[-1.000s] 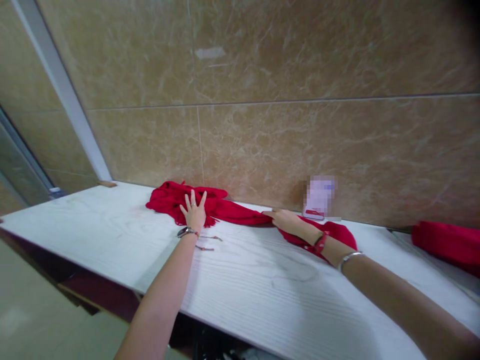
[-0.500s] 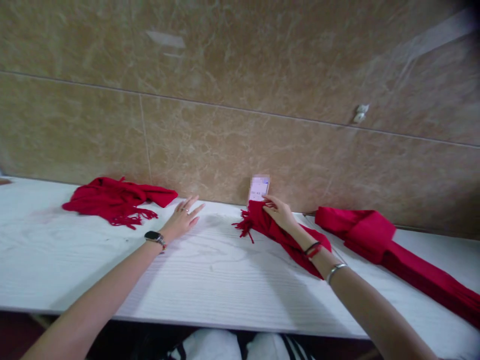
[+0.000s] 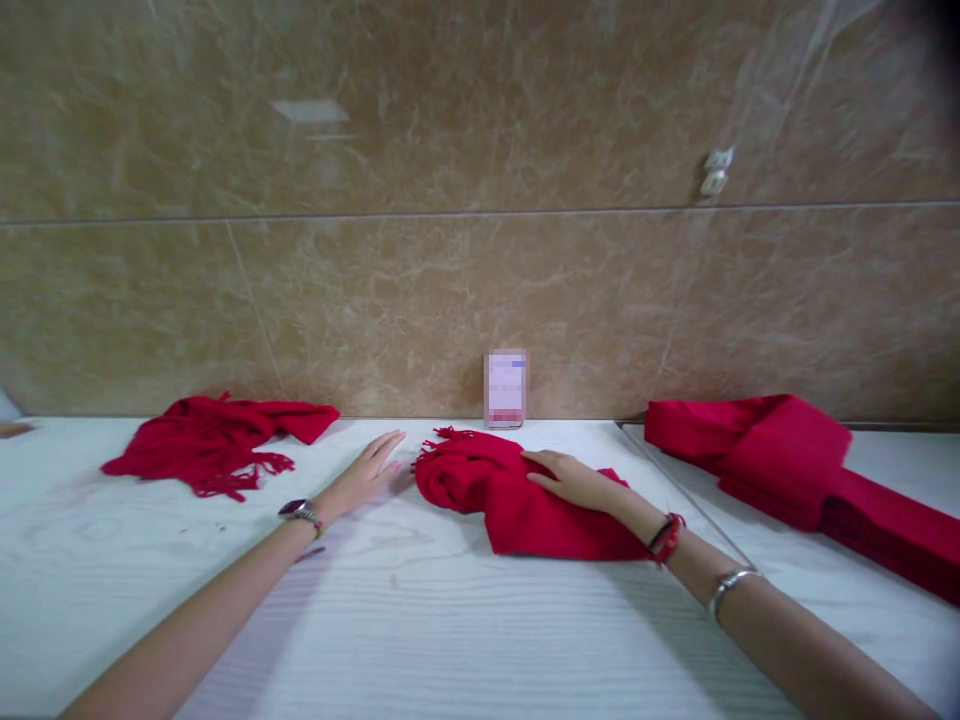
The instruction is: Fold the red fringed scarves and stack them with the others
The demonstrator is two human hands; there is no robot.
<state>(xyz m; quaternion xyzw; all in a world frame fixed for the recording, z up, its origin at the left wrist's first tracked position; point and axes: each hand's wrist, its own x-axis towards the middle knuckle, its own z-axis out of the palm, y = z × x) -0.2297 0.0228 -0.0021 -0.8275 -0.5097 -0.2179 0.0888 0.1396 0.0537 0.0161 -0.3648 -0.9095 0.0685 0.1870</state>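
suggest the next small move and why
Perhaps bring the left hand to the bunched, fringed end of the middle red cloth and smooth it: that hand is empty and close beside that end, while the right hand is on the same cloth.

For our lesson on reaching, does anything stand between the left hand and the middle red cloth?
Nothing visible: only white tabletop shows between the left hand and the middle red cloth. The right hand lies on the cloth, not between them.

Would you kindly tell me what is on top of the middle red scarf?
The right hand lies on the middle red scarf; the fabric directly beneath the palm is covered and cannot be seen.
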